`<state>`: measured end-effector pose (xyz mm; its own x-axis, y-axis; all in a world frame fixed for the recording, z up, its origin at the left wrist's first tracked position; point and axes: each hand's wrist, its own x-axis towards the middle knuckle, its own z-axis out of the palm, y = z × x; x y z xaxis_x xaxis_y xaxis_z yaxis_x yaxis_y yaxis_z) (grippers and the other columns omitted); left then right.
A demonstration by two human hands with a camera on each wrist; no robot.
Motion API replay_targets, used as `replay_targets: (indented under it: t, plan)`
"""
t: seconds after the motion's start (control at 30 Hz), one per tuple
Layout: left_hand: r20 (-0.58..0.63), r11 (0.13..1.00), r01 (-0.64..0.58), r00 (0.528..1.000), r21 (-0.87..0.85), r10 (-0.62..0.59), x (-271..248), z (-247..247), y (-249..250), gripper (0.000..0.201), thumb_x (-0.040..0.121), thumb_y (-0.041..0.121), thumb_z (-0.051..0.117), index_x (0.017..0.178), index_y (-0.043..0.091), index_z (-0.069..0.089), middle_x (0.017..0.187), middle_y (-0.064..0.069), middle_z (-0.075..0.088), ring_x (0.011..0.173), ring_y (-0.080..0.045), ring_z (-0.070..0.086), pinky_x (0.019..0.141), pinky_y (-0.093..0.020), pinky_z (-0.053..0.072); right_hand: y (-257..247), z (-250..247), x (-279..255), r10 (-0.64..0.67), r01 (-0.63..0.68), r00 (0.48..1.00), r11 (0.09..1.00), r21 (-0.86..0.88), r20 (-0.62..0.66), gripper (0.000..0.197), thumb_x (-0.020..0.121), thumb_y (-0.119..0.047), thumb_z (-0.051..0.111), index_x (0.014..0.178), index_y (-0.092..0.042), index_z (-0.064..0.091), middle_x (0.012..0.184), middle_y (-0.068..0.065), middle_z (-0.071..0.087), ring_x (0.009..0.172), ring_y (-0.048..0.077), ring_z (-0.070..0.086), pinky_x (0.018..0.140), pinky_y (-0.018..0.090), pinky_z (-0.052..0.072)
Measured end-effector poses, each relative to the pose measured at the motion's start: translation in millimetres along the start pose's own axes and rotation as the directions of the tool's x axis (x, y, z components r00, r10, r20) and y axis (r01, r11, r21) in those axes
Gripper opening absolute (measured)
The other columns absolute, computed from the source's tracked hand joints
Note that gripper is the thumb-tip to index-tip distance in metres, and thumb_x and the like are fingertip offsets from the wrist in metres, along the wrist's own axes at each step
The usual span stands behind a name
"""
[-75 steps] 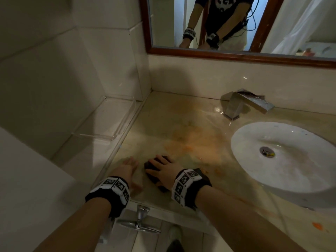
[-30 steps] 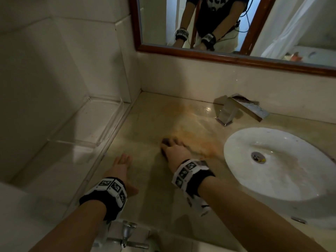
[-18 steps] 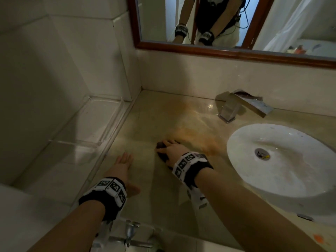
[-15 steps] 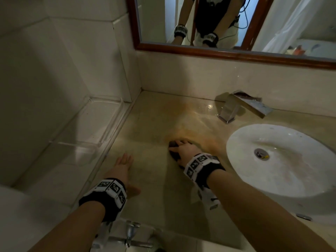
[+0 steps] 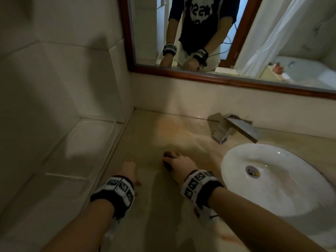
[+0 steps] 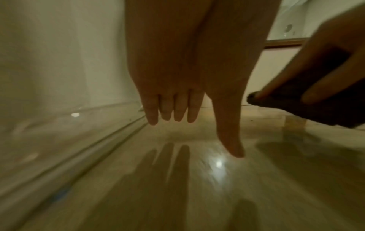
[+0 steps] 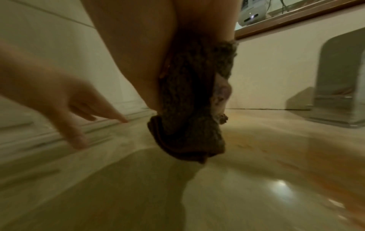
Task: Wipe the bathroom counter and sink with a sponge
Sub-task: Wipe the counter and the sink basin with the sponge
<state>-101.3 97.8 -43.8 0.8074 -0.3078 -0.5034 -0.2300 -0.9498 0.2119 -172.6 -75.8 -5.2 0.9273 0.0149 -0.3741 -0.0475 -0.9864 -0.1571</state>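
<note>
A dark brown sponge (image 5: 167, 157) (image 7: 189, 109) (image 6: 320, 109) lies against the beige marble counter (image 5: 158, 206), at the near edge of an orange stain (image 5: 172, 128). My right hand (image 5: 181, 165) (image 7: 138, 54) (image 6: 331, 59) grips it, fingers over the top and the thumb along its side; the sponge is tilted, with its lower edge on the counter. My left hand (image 5: 129, 170) (image 6: 187, 101) (image 7: 65, 106) rests to its left with straight fingers and holds nothing. The white oval sink (image 5: 281, 193) is to the right.
A chrome faucet (image 5: 232, 130) stands behind the sink, whose drain (image 5: 252, 170) is open. A clear plastic tray (image 5: 81, 148) sits in the left corner against the tiled wall. A wood-framed mirror (image 5: 218, 79) runs along the back.
My right hand has carried the sponge from the counter's front edge farther in, then swept it right and back left by the orange stain. The left hand has stayed put.
</note>
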Motion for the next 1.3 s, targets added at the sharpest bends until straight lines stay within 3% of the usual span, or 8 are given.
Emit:
replay_targets:
  t: [0.17, 0.3, 0.53, 0.73, 0.9, 1.07, 1.2, 1.3]
  plan:
    - [0.074, 0.987, -0.065, 0.996, 0.146, 0.054, 35, -13, 9, 0.109, 0.076, 0.035, 0.075, 0.151, 0.011, 0.001, 0.160, -0.011, -0.001, 0.148, -0.028, 0.006, 0.121, -0.037, 0.017, -35, 14, 37, -0.039, 0.038, 0.998, 0.999, 0.022, 0.049, 0.043, 0.099, -0.013, 0.039, 0.141, -0.021, 0.036, 0.151, 0.008, 0.025, 0.135, 0.035, 0.026, 0.106, 0.044, 0.034]
    - [0.155, 0.978, -0.044, 0.988, 0.202, 0.012, 39, -2, -1, 0.118, 0.076, 0.042, 0.074, 0.150, 0.014, -0.013, 0.159, -0.008, -0.015, 0.149, -0.027, -0.005, 0.123, -0.036, 0.012, -33, 31, 49, -0.026, 0.023, 0.986, 1.000, 0.020, 0.167, 0.048, 0.100, -0.015, 0.037, 0.146, -0.025, 0.027, 0.158, 0.007, 0.007, 0.144, 0.035, 0.005, 0.114, 0.050, 0.025]
    - [0.156, 0.984, -0.074, 0.987, 0.165, 0.048, 36, -4, -7, 0.119, 0.073, 0.037, 0.078, 0.151, 0.009, -0.007, 0.160, -0.011, -0.011, 0.149, -0.026, -0.002, 0.123, -0.032, 0.011, 14, 28, 44, 0.183, -0.187, 0.982, 0.974, 0.125, 0.041, 0.049, 0.097, -0.014, 0.042, 0.144, -0.012, 0.029, 0.149, 0.014, 0.028, 0.135, 0.037, 0.027, 0.112, 0.048, 0.030]
    - [0.004, 1.000, -0.003, 1.000, -0.010, 0.003, 40, -25, 0, 0.079, 0.077, 0.026, 0.076, 0.141, 0.005, 0.035, 0.147, -0.015, 0.038, 0.134, -0.029, 0.041, 0.113, -0.034, 0.034, 56, -5, 19, 0.377, -0.385, 0.919, 0.921, 0.058, 0.118, 0.032, 0.093, -0.004, 0.043, 0.124, -0.002, 0.051, 0.126, 0.016, 0.055, 0.114, 0.033, 0.055, 0.099, 0.041, 0.046]
    - [0.062, 0.999, -0.019, 0.998, 0.040, 0.016, 46, -23, 0, 0.113, 0.076, 0.035, 0.075, 0.151, 0.009, -0.005, 0.160, -0.010, -0.007, 0.149, -0.025, 0.002, 0.121, -0.030, 0.009, 26, -12, 34, 0.218, -0.220, 0.976, 0.972, 0.078, 0.029, 0.032, 0.095, -0.008, 0.042, 0.126, -0.008, 0.049, 0.128, 0.014, 0.054, 0.112, 0.033, 0.055, 0.095, 0.041, 0.046]
    - [0.070, 0.999, 0.019, 0.997, 0.044, -0.022, 48, -23, 2, 0.099, 0.085, 0.036, 0.065, 0.151, 0.012, -0.005, 0.160, -0.008, -0.005, 0.149, -0.025, 0.005, 0.122, -0.032, 0.013, -22, 6, 63, -0.041, 0.041, 0.996, 0.999, 0.008, 0.081, 0.044, 0.098, -0.014, 0.038, 0.141, -0.011, 0.035, 0.147, 0.017, 0.030, 0.131, 0.039, 0.032, 0.110, 0.048, 0.030]
    - [0.090, 0.999, 0.027, 0.996, 0.040, -0.031, 50, -28, 3, 0.103, 0.086, 0.038, 0.065, 0.150, 0.010, -0.011, 0.160, -0.009, -0.011, 0.149, -0.024, 0.001, 0.121, -0.030, 0.011, -13, 12, 74, 0.057, -0.056, 0.996, 0.998, -0.024, 0.070, 0.048, 0.097, -0.010, 0.039, 0.143, -0.001, 0.028, 0.144, 0.023, 0.033, 0.129, 0.041, 0.034, 0.110, 0.051, 0.029]
    - [0.013, 0.997, 0.029, 0.999, 0.069, -0.030, 51, -29, 5, 0.086, 0.087, 0.036, 0.063, 0.151, 0.010, 0.011, 0.159, -0.010, 0.012, 0.145, -0.025, 0.023, 0.116, -0.032, 0.024, 19, 1, 75, 0.242, -0.245, 0.969, 0.968, 0.048, 0.057, 0.043, 0.095, -0.005, 0.038, 0.137, 0.001, 0.034, 0.134, 0.022, 0.045, 0.119, 0.038, 0.047, 0.102, 0.048, 0.040]
